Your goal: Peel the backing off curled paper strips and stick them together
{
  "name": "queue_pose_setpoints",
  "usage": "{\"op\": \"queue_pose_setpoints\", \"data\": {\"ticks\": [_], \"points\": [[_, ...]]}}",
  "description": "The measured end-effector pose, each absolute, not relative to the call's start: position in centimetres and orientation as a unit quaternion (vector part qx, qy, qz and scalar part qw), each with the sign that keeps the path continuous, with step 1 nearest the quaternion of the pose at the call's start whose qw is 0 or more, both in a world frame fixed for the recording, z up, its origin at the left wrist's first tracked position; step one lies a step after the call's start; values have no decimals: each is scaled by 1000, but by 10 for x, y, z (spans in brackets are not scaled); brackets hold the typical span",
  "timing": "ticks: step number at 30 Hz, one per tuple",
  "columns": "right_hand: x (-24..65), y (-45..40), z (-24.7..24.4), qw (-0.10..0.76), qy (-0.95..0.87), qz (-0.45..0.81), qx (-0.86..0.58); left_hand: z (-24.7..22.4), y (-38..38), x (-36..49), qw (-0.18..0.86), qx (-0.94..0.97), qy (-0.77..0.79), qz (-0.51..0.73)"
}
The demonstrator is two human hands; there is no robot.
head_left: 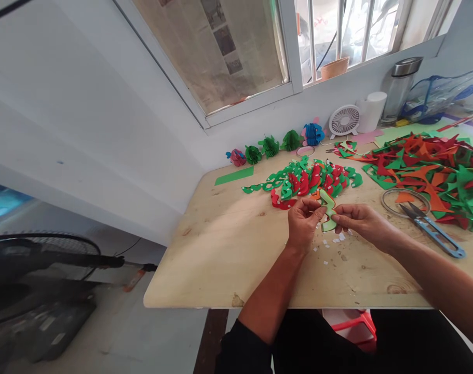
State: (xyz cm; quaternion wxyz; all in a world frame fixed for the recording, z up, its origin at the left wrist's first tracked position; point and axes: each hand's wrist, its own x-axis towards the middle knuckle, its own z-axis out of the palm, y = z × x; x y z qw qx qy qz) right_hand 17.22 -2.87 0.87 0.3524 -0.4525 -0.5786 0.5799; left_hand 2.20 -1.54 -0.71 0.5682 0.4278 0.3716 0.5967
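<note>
Between my two hands is a wavy light-green paper cutout (328, 213) with a darker edge, held upright above the table. My left hand (304, 221) pinches its left side between thumb and fingers. From the other side, my right hand (355, 221) grips its edge the same way. Just beyond lies a heap of curled red and green paper cutouts (308, 182), several with small white squares on them. Small white paper bits (339, 237) are scattered on the wood below my hands.
Blue-handled thread snips (434, 231) and a roll of tape (388, 200) lie to the right, beside a large pile of red, orange and green paper scraps (434, 171). Folded paper figures (270, 147), a small white fan (344, 121) and a bottle (402, 91) line the wall.
</note>
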Motion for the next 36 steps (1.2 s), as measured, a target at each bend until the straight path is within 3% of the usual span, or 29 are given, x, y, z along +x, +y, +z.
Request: {"op": "queue_pose_setpoints", "data": {"ticks": [13, 24, 36], "points": [[174, -30, 9, 353, -577, 581, -453, 1, -19, 16, 584, 466, 357, 561], [170, -32, 14, 358, -576, 578, -454, -8, -20, 18, 527, 505, 387, 563], [172, -30, 13, 450, -558, 521, -463, -3, -24, 22, 546, 531, 404, 507]]}}
